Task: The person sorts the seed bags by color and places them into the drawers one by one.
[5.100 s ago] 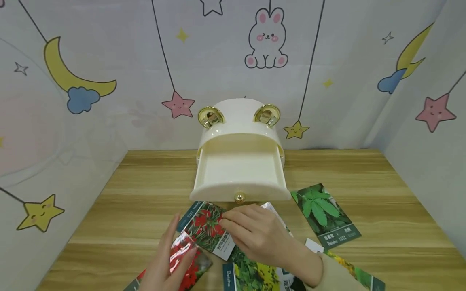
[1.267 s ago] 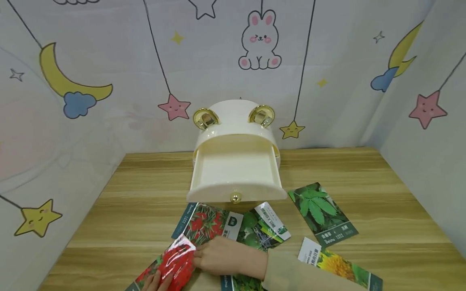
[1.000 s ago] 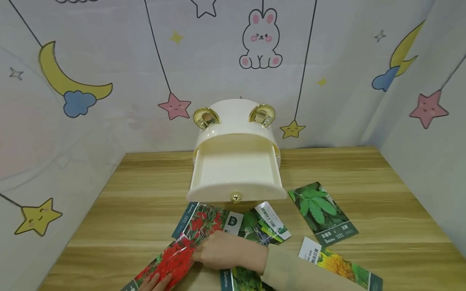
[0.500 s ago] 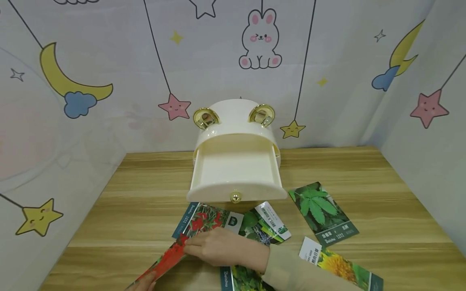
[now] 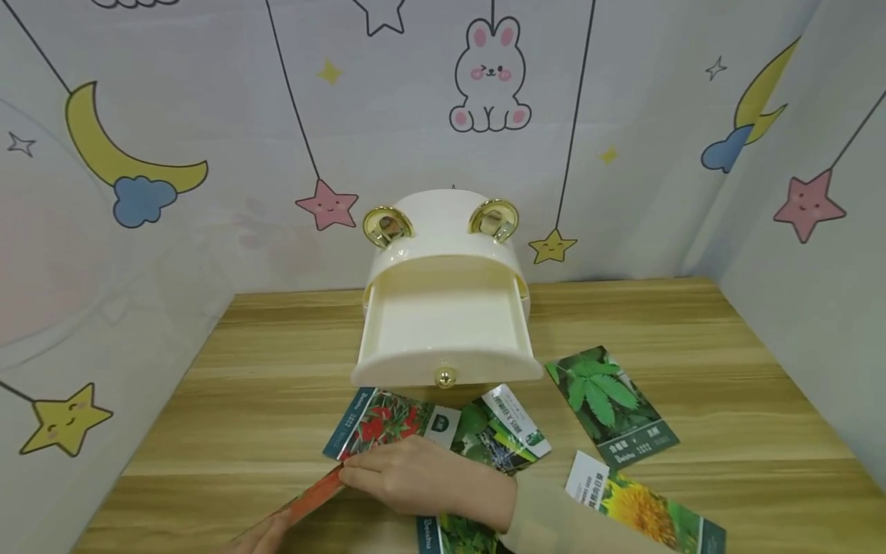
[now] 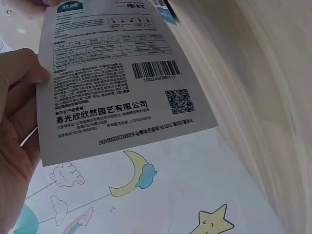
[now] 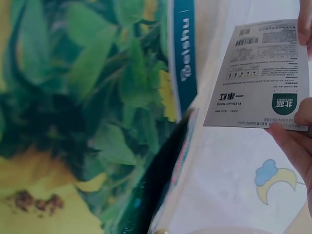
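Note:
A seed packet with a red front is tipped up nearly edge-on in the head view, at the lower left. Its printed white back faces the left wrist camera, showing a barcode. My left hand pinches the near end, partly below the frame edge. At the other end my right hand pinches a corner, thumb and fingers visible in the right wrist view. Beneath and behind the right hand lie a red-flower packet, a green plant packet and a yellow-flower packet it partly hides.
A cream box with gold ears stands at the back, its drawer pulled out and bare inside. To the right lie a green-leaf packet and a sunflower packet. A cartoon-printed curtain surrounds the wooden table.
The right hand went from above the middle packets to the red packet's far end. Both hands have since tilted that packet up until its red front is almost edge-on.

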`<state>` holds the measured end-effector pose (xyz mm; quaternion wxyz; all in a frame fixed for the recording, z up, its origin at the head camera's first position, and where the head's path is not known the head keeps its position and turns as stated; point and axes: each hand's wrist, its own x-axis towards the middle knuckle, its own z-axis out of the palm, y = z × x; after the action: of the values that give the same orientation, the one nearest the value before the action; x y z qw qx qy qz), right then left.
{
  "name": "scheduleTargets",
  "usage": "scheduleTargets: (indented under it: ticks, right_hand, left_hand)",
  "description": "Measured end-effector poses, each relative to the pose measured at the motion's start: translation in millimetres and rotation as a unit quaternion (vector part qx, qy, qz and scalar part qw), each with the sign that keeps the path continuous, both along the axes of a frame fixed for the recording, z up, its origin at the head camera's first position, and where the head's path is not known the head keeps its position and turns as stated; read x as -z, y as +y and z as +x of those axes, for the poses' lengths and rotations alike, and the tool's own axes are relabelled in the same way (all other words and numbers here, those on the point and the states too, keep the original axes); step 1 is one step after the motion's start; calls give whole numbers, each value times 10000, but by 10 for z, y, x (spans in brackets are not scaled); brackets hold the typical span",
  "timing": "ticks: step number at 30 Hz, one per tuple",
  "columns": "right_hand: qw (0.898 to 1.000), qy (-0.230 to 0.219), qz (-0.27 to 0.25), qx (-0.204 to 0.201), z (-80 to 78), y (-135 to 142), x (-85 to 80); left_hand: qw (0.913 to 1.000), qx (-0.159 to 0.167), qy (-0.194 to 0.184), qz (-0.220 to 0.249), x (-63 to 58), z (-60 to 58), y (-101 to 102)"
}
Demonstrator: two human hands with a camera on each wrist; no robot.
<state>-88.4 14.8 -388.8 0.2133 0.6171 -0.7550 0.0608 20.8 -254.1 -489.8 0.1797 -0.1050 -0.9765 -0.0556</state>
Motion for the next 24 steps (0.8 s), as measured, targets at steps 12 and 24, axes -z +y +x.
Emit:
scheduleTargets:
  ticks: [12,24]
  right_hand:
    - [9968,446,-652,-120,23,48,-136]
    - [9917,677,-1082,-178,38,101,-239]
  left_hand:
    - [9991,170,-151,-352,-828,76,241]
    - [9893,835,-825,-864,-772,11,-74]
